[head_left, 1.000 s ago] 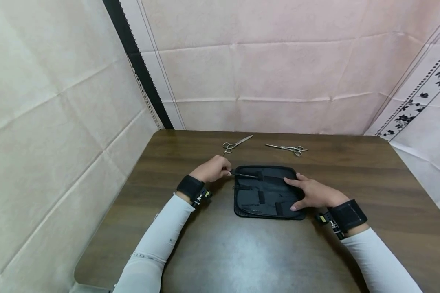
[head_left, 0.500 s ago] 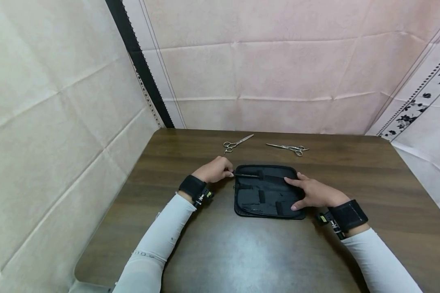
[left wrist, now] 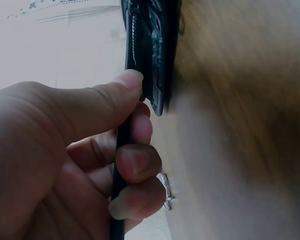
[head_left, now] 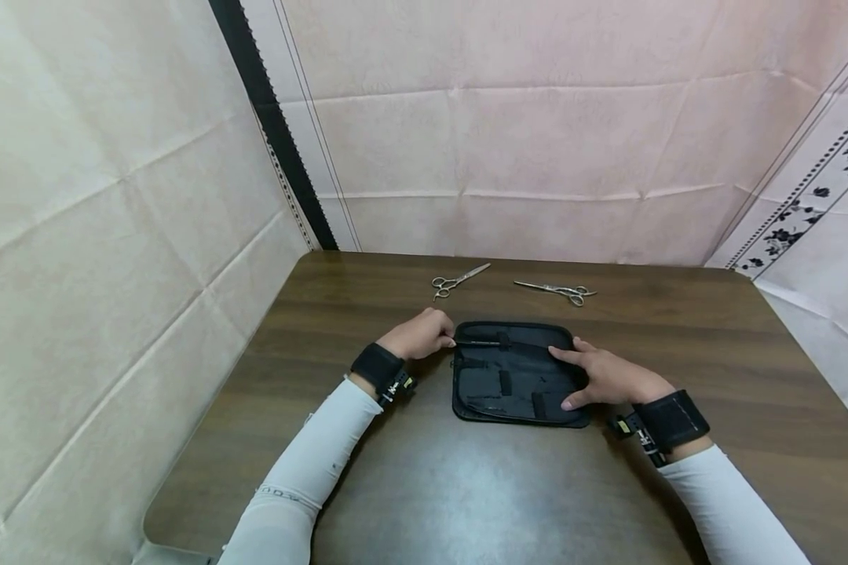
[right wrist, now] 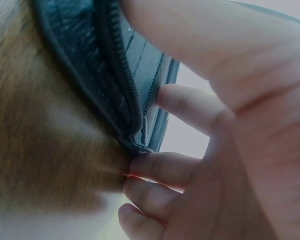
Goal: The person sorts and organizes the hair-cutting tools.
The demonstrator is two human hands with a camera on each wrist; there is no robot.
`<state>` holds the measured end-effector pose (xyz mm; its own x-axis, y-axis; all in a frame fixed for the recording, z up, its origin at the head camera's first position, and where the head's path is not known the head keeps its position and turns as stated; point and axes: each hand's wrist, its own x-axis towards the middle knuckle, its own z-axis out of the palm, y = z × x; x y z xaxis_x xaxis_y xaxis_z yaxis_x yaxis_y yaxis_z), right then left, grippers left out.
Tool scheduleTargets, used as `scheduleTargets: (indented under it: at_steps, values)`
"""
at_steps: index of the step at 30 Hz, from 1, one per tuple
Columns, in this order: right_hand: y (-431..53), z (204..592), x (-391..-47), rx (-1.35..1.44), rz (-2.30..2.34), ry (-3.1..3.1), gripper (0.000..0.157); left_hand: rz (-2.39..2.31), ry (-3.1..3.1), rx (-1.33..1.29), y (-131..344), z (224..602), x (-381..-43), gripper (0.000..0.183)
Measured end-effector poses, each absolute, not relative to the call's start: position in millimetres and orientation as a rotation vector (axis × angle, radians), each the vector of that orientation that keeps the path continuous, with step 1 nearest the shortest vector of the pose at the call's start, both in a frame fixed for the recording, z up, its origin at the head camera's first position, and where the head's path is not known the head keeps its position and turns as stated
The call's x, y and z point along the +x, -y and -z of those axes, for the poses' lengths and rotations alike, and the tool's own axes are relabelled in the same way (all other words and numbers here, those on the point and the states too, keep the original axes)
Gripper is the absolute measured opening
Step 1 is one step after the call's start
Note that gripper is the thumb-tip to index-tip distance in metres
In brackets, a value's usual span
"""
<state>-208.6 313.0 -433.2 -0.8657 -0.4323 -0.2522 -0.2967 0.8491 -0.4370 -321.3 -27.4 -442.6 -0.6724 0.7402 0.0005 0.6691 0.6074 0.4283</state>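
edging rightward, left fingers [left wrist: 140, 162] pinch a black rod [left wrist: 123, 134] — right fingers [right wrist: 187, 105] touch the case [head_left: 479, 386].

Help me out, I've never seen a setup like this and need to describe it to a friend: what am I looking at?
There is no machine here: a person works with two bare hands. The wide picture comes from a camera on the head, looking forward and down. The two close-ups come from cameras worn at the wrists, where you can see black bands, one for each hand.

On the brown table lies a black case with small straps inside. Beyond it are two pairs of scissors.

The left hand pinches a thin black tool at the case's left edge; I can't tell what tool it is. The right hand rests on the case's right side.
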Motion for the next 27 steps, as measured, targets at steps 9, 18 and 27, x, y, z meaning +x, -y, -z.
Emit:
scheduleTargets:
  at_steps: [9,18,27]
  values:
    - [-315,438,-211,-0.558,0.547,-2.689,0.098,-0.589,-2.647,1.200,23,443,-319,0.036]
    - [-314,435,-210,-0.558,0.552,-2.688,0.096,-0.572,-2.671,1.185,20,444,-316,0.022]
    - [-314,434,-209,-0.557,0.546,-2.689,0.096,-0.567,-2.688,1.185,16,447,-315,0.023]
